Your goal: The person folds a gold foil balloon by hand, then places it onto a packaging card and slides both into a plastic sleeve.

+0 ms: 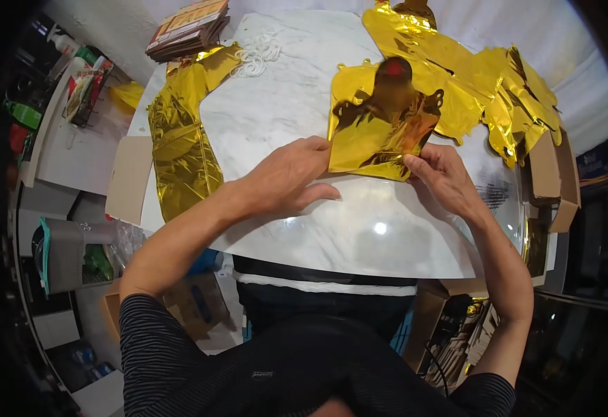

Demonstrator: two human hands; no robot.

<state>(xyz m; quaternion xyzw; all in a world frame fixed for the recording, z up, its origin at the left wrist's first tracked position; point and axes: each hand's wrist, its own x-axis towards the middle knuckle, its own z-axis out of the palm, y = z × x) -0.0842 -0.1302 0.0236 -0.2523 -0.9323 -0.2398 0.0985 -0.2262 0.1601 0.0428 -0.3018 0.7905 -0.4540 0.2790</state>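
A folded, flat gold foil balloon (373,142) with small tabs along its edge lies on the marble-patterned table in front of me. My right hand (446,177) pinches its lower right corner between thumb and fingers. At the left edge of the foil is my left hand (297,174), its fingertips touching or just behind the edge. The left thumb is stretched away from the fingers over the bare tabletop. Another flat gold foil balloon (182,135) hangs over the table's left side. More gold foil balloons (450,66) are heaped at the back right.
White ties or strings (259,54) lie in a tangle at the back of the table (290,83). Beside them is a stack of printed cards or packets (188,28). An open cardboard box (551,170) stands at the right edge, and a grey bin (75,254) at the left.
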